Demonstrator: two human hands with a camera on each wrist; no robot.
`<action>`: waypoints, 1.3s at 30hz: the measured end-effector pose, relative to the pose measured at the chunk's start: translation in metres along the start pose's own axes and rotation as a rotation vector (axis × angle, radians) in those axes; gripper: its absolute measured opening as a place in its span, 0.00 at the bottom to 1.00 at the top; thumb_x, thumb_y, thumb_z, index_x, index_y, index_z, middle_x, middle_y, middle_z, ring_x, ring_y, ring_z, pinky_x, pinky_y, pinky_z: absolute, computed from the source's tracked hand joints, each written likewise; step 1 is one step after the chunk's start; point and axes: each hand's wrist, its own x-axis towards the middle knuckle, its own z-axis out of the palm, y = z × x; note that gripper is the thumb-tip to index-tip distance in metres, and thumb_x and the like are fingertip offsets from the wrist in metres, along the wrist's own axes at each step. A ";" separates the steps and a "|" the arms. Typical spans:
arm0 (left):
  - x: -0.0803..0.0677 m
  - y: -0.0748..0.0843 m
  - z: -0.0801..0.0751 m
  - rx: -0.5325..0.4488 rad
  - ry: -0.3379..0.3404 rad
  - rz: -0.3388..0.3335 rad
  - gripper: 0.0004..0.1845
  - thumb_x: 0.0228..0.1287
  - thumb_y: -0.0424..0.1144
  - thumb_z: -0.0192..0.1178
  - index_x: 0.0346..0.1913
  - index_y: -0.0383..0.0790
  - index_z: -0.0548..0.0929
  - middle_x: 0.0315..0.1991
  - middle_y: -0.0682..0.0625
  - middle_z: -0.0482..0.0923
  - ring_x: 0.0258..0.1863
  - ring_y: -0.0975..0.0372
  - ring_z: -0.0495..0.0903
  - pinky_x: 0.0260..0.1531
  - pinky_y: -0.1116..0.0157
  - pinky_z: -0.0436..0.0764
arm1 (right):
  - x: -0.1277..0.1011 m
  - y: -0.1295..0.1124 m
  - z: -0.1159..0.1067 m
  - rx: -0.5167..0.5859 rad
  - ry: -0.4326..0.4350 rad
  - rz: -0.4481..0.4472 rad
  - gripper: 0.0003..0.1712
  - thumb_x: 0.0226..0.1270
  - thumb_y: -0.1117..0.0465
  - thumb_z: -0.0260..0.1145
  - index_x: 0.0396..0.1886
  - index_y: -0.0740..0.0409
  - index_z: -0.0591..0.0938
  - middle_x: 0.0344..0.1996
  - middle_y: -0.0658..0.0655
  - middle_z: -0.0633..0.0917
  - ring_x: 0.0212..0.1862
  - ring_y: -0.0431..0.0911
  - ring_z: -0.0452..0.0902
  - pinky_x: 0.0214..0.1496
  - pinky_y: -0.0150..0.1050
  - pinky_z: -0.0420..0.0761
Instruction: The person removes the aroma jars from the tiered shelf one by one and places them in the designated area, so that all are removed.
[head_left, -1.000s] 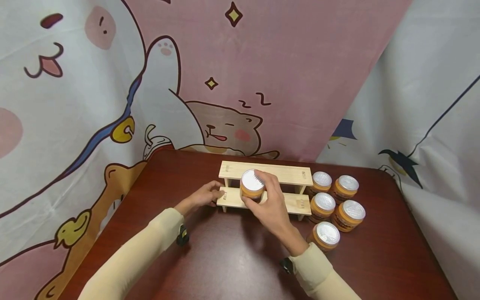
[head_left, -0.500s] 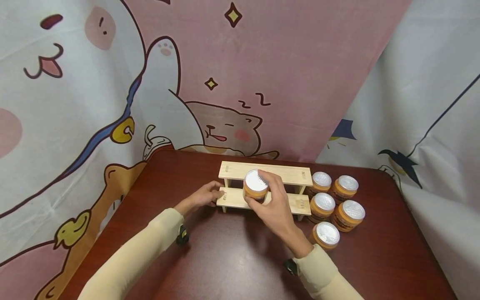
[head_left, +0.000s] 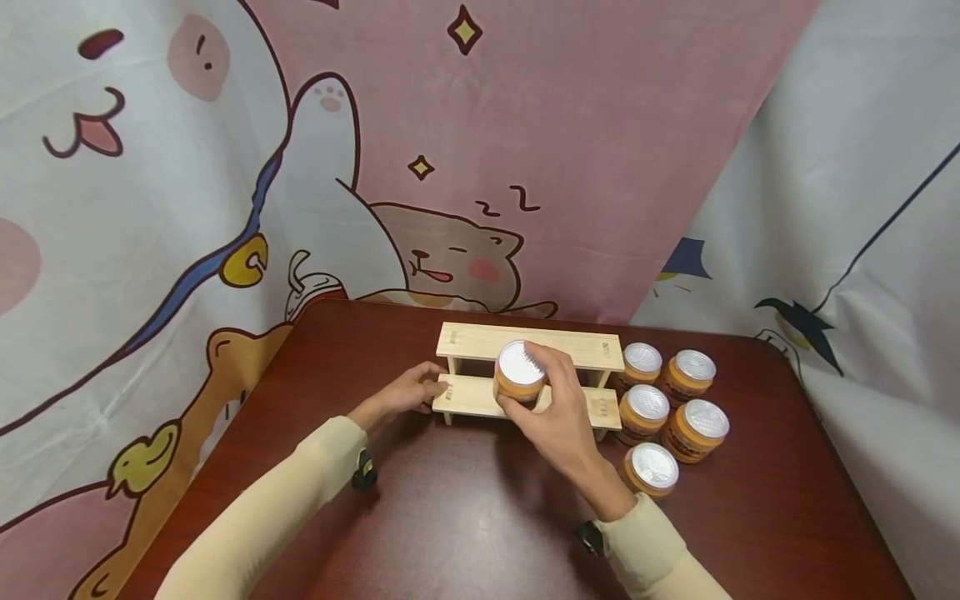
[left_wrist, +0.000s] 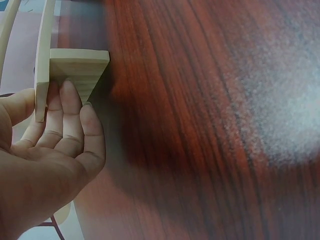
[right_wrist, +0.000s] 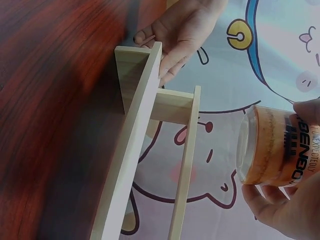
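Note:
A two-step wooden rack (head_left: 471, 395) stands at the middle of the dark red table. My left hand (head_left: 411, 390) grips the left end of its lower board, thumb on top and fingers curled below, as the left wrist view shows beside the rack's leg (left_wrist: 82, 70). Above that lower board, my right hand (head_left: 558, 425) holds a jar (head_left: 519, 367) with a silvery white lid and orange contents. From the right wrist, the jar (right_wrist: 275, 145) appears upright relative to the rack, with a gap between its clear base and the boards; printed lettering shows on its side.
Several similar jars (head_left: 651, 468) stand on the table just right of the rack, one behind another in two rough rows. A cartoon-printed cloth (head_left: 600, 167) hangs behind the table (head_left: 480, 533) and along its sides.
My right hand has shifted slightly to the right, carrying the jar along above the lower board. The left hand and the rack have stayed in place.

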 end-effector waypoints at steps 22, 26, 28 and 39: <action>-0.002 0.002 0.001 0.003 0.007 0.008 0.19 0.75 0.40 0.55 0.63 0.36 0.71 0.41 0.43 0.84 0.34 0.60 0.82 0.35 0.61 0.81 | -0.004 -0.002 -0.008 -0.014 0.017 0.028 0.44 0.46 0.63 0.82 0.67 0.50 0.74 0.60 0.57 0.76 0.61 0.48 0.73 0.62 0.42 0.73; -0.002 0.002 0.001 0.009 0.009 0.004 0.19 0.75 0.41 0.55 0.63 0.37 0.71 0.42 0.43 0.84 0.35 0.60 0.82 0.36 0.61 0.81 | -0.005 -0.002 -0.009 -0.014 0.021 0.034 0.45 0.46 0.63 0.82 0.67 0.49 0.74 0.60 0.56 0.76 0.62 0.47 0.73 0.62 0.39 0.72; -0.002 0.002 0.001 0.009 0.010 0.002 0.19 0.75 0.41 0.56 0.63 0.37 0.71 0.42 0.43 0.84 0.35 0.60 0.82 0.36 0.61 0.81 | -0.006 -0.002 -0.010 -0.020 0.026 0.029 0.45 0.46 0.63 0.82 0.67 0.49 0.74 0.60 0.56 0.76 0.62 0.47 0.73 0.62 0.38 0.71; -0.002 0.002 0.001 -0.001 0.002 0.006 0.19 0.75 0.40 0.55 0.63 0.35 0.70 0.42 0.43 0.84 0.34 0.60 0.82 0.38 0.58 0.83 | -0.007 -0.002 -0.015 -0.016 0.039 0.028 0.45 0.46 0.63 0.82 0.66 0.51 0.74 0.59 0.58 0.76 0.61 0.48 0.73 0.62 0.36 0.71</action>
